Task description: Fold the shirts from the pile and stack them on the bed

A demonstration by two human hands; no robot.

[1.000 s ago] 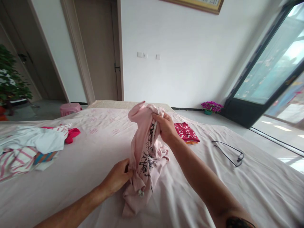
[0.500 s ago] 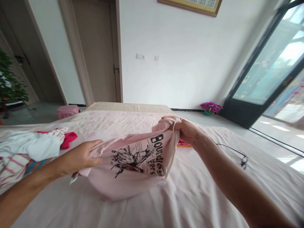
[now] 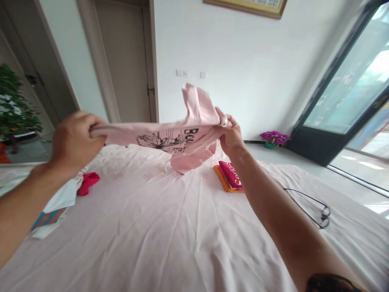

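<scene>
Above the sheet-covered bed [image 3: 170, 231], the person's left hand [image 3: 74, 140] and right hand [image 3: 232, 137] hold a pink printed T-shirt [image 3: 158, 137] stretched between them, fingers [image 3: 92, 119] of each closed on the fabric. Folded red and orange clothes [image 3: 230, 178] lie near the right forearm [image 3: 270, 198], with eyeglasses [image 3: 325, 221] farther right.

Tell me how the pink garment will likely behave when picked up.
Probably floppy: part of the pink garment droops below the stretch between the left hand and right hand. Likely light, since the cloth looks thin. It may crease easily; folds already show.
</scene>
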